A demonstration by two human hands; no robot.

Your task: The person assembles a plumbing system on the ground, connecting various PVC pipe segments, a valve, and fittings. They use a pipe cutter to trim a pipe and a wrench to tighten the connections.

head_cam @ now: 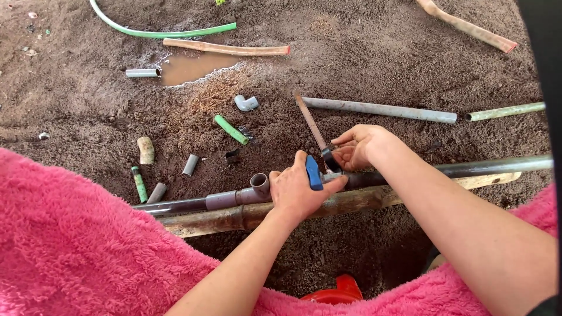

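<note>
Centre of frame, low: left hand [295,193] wrapped over a grey pipe line [193,205], thumb and fingers closed round a blue valve handle [314,172]. Valve body hidden under the palm. Right hand [358,147] just beside it, up and to the right, fingertips pinched on a small dark ring-shaped part [329,158]; exact kind hard to make out. Grey tee fitting [257,186] on the pipe line just left of the left hand, open socket facing up. Pipe line runs on toward the right edge as a darker pipe [497,165], end cut off by the frame. Rusty brown bar [234,217] lying alongside below it, left end lost behind pink fleece [76,246].

Pink fleece fills lower left and lower right corners. Red object [339,291] at bottom centre, mostly hidden.

Count on the dirt [380,58]:
- One long grey pipe [380,109], centre right, meeting one pale green pipe [506,110] cut off at the right edge.
- One thin flat strip [310,122] slanting down toward the right hand, lower end hidden by it.
- One grey elbow [246,103].
- Two short green stubs [230,129] [139,184].
- One green hose [164,32], upper left.
- Two orange-brown hoses [225,48] [468,26]; the upper-right one cut off at the top.
- One short grey pipe [142,73] at a muddy puddle [190,67].
</note>
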